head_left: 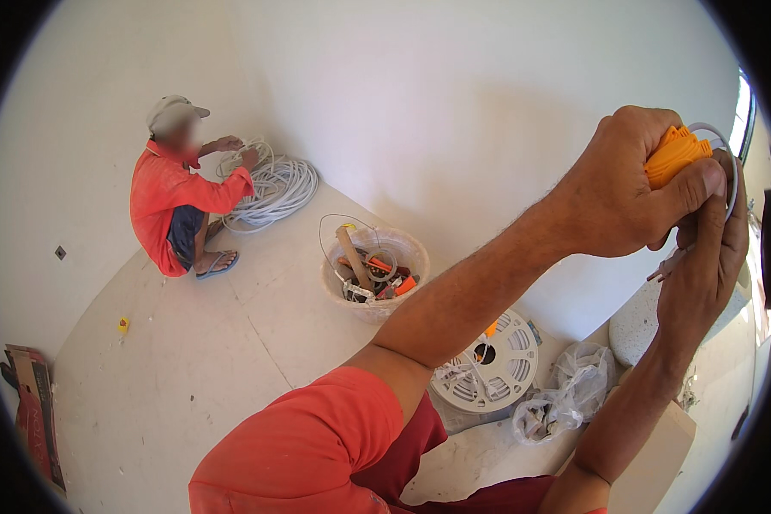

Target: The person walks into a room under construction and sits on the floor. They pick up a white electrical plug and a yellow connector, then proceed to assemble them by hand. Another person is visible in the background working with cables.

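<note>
My left hand (630,184) is raised at the upper right, closed round an orange ribbed plastic piece (678,157) whose kind I cannot make out. My right hand (702,257) is up against it, fingers bent round a thin white cable (733,184). The cable loops from the orange piece past the right fingers. Below the thumb, a short pale cable end (660,272) sticks out beside the right palm. The hands hide much of where cable and orange piece meet.
A person in red (171,206) squats at the far left, handling a coil of white cable (283,193). A tub of tools (377,313) stands on the floor. Nearer are a white reel (514,360), a clear plastic bag (587,377) and a cardboard box (660,445).
</note>
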Tool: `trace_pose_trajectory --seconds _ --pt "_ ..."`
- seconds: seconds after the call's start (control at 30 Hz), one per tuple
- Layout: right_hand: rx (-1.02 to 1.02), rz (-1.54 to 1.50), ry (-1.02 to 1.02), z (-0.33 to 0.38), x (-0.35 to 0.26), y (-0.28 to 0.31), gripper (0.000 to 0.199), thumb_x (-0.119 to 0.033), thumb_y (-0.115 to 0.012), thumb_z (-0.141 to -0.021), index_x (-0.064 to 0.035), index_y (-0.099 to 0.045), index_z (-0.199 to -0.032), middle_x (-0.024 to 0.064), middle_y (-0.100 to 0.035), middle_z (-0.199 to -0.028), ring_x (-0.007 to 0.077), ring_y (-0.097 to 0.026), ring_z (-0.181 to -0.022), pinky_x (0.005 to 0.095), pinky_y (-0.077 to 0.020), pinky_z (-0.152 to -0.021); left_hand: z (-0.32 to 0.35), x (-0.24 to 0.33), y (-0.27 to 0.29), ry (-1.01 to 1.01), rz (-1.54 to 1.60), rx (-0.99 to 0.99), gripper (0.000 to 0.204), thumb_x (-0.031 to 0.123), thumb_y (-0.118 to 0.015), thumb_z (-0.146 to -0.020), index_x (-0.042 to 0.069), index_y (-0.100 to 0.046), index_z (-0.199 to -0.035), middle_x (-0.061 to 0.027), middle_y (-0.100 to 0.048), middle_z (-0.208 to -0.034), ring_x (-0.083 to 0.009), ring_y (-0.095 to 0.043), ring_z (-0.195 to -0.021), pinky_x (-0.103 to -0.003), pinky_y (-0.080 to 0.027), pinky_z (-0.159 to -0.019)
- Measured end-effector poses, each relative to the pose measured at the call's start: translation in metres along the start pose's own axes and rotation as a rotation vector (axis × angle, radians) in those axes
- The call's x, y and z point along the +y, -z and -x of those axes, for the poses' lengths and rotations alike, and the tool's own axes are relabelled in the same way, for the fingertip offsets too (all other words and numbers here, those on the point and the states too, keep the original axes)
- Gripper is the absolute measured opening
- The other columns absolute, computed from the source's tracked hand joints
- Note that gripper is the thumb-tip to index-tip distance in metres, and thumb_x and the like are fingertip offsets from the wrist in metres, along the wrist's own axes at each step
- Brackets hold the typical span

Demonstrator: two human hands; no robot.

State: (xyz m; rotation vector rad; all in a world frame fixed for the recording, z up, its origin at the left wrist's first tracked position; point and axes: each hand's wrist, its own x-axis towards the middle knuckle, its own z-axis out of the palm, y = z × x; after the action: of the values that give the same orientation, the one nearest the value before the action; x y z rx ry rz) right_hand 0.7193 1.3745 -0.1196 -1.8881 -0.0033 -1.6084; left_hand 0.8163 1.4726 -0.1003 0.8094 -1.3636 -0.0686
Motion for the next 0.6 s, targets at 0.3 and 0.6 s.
trace_pose_trajectory --seconds 0.3,0.6 --pt "-0.002 -0.031 -0.012 0.001 -0.002 -0.001 0.046 -0.031 -0.042 -0.111 0.0014 -0.056 -0.14 0.0085 -0.068 -0.082 0.0081 -0.064 -0.064 0.0181 -0.0436 -0.05 0.0 0.002 0.0 -0.007 0.002 -0.003 0.038 0.031 -0.068 -0.102 -0.002 -0.06 -0.084 -0.0043 -0.061 -0.06 -0.009 -0.057 -0.046 -0.023 -0.044 -0.04" --pt "0.006 0.006 0.013 -0.002 -0.001 -0.003 0.045 -0.03 -0.042 -0.111 0.0022 -0.057 -0.139 0.0066 -0.067 -0.072 0.007 -0.062 -0.055 0.0166 -0.0385 -0.042 -0.003 -0.003 0.002 -0.019 0.009 0.002 0.038 0.031 -0.068 -0.101 -0.002 -0.06 -0.084 -0.0043 -0.061 -0.059 -0.0089 -0.057 -0.046 -0.023 -0.044 -0.04"
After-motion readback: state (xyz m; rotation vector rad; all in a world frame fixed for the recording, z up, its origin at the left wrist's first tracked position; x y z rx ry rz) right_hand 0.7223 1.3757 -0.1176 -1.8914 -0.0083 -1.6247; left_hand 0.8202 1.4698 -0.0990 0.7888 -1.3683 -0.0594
